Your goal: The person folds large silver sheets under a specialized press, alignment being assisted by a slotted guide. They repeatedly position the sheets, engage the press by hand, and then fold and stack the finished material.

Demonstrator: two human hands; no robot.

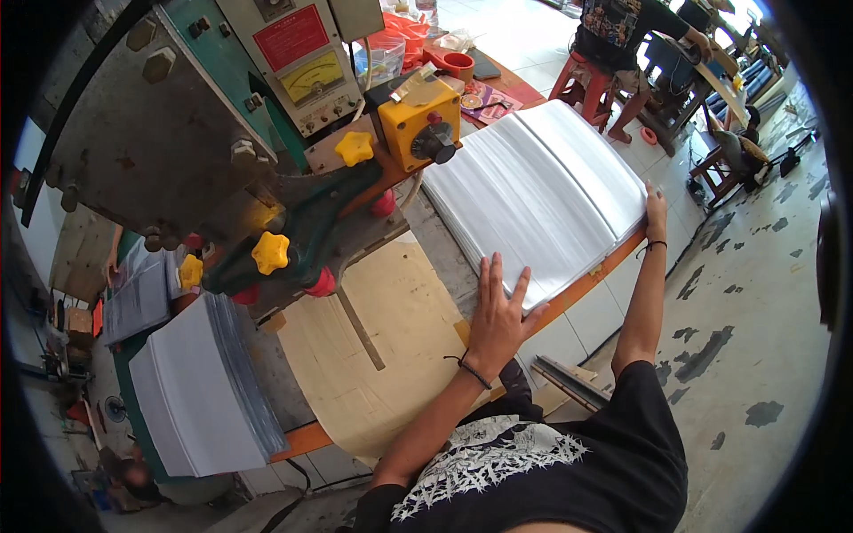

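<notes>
A thick stack of white sheets lies on the right part of the bench, its layers slightly fanned along the left side. My left hand rests on its near corner, fingers spread flat and thumb toward the near edge. At the stack's right corner is my right hand, its visible fingers stretched along the edge; some are hidden. Left of my hands, a tan board with a dark metal strip across it lies under the press head, which has yellow star knobs.
A second stack, of white and clear sheets, stands at the left. Behind the press are a yellow control box and a dial panel. A red cup stands on the far bench. Another person sits on a red stool.
</notes>
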